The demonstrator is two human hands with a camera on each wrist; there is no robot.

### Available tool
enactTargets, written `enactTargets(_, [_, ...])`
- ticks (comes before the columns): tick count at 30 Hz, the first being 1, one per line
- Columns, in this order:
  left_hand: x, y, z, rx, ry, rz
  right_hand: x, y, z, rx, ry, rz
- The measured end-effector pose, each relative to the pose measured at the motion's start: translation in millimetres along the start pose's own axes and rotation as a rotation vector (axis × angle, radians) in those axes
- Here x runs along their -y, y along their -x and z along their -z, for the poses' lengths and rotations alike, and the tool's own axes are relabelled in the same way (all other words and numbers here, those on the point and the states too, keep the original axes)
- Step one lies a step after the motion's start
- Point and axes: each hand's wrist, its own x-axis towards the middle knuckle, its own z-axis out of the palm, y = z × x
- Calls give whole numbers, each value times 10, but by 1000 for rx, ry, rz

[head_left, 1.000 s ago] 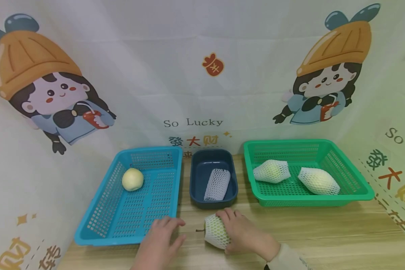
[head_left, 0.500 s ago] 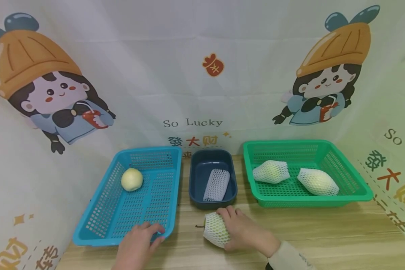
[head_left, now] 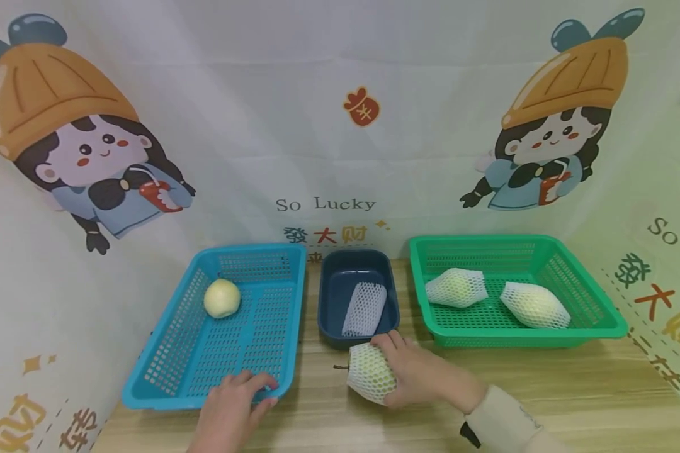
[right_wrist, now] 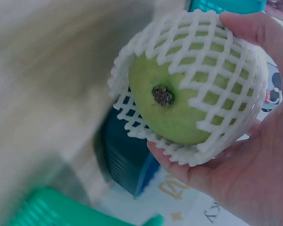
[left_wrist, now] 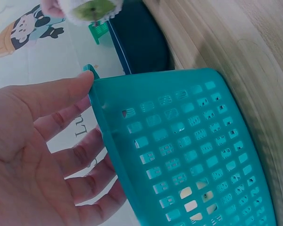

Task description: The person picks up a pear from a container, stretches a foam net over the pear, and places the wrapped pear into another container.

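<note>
My right hand [head_left: 416,372] grips a yellow-green pear [head_left: 369,375] in a white foam net, just in front of the navy box [head_left: 328,343]. The pear's stem points left in the head view. In the right wrist view, thumb and fingers close round the net, and the fruit's dark-tipped end [right_wrist: 163,95] shows through the opening. My left hand [head_left: 231,402] is at the near right corner of the blue basket [head_left: 299,314]. Its thumb touches the rim and its fingers curl over it; the fingertips are partly hidden. One bare pale-yellow fruit [head_left: 222,298] lies inside that basket.
An empty foam net [head_left: 365,308] lies in the navy box. At right, a green basket [head_left: 521,332] holds two net-wrapped fruits, one at left [head_left: 458,287] and one at right [head_left: 536,305]. Behind hangs a printed cloth [head_left: 249,113]. The wooden tabletop [head_left: 555,390] runs along the front.
My left hand has moved left from beside the pear to the blue basket's corner. My right hand, still gripping the pear, has shifted slightly up and right.
</note>
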Motion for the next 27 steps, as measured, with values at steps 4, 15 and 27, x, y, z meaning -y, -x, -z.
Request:
enactTargets(4, [-11,-10,12,17,7,12,-23,29,231,37,-72,14])
enactTargets(15, [-2,-27,28,58,27,42,-228,59,905,10,-161,22])
enactTargets(27, [6,-20,27,53,18,33,-636,77,1402,64,-170,-51])
